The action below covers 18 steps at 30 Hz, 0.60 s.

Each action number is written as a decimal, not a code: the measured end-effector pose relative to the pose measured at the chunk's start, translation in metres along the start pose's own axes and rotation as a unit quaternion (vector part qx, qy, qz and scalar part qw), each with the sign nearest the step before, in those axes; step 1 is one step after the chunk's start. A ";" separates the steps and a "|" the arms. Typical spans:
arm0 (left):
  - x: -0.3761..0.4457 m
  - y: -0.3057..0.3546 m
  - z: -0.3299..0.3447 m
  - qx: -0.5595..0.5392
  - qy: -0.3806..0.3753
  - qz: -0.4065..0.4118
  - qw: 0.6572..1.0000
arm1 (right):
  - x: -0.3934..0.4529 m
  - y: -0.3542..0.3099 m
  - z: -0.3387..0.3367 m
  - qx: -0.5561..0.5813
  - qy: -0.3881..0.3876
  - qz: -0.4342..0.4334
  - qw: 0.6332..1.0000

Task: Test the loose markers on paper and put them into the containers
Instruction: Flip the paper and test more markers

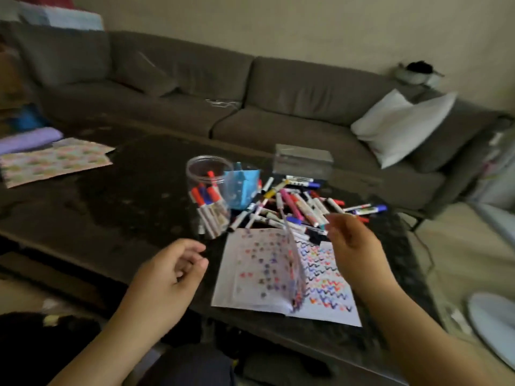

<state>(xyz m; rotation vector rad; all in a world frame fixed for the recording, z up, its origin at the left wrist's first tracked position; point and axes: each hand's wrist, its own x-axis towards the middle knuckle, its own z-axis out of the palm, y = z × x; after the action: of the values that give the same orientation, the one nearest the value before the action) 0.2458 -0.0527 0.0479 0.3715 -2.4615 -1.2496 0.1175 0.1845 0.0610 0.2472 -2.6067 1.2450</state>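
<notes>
Head view: the left hand [164, 271] hovers lower centre, fingers loosely curled, grip empty. The right hand [352, 243] hangs over the open notebook [323, 291] at centre right; its grip is too blurred to tell. Loose markers [295, 204] lie piled on the dark table [111, 218] above the notebook, beside the clear jar [207, 190] holding markers.

You are working in dim, flat indoor light; the dark table [117, 207] swallows detail. Motion blur smears your right hand [354, 246] and the upright notebook page [289, 263]. Wide-angle distortion bends the frame edges; the whole view is soft.
</notes>
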 end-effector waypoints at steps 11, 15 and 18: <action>0.050 0.028 0.083 0.059 0.012 0.092 0.994 | -0.020 0.062 0.071 -0.089 -0.288 -0.051 0.952; 0.064 0.030 0.095 0.070 0.024 0.120 0.990 | -0.014 0.067 0.085 -0.156 -0.288 -0.114 0.938; 0.074 0.026 0.115 0.046 -0.055 0.104 0.992 | -0.002 0.069 0.086 -0.122 -0.291 -0.150 0.937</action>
<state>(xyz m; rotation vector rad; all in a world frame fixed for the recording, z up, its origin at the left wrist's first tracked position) 0.1282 0.0166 0.0199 0.0669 -2.5784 -1.0989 0.0900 0.1601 -0.0426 1.0633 -3.0005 0.8150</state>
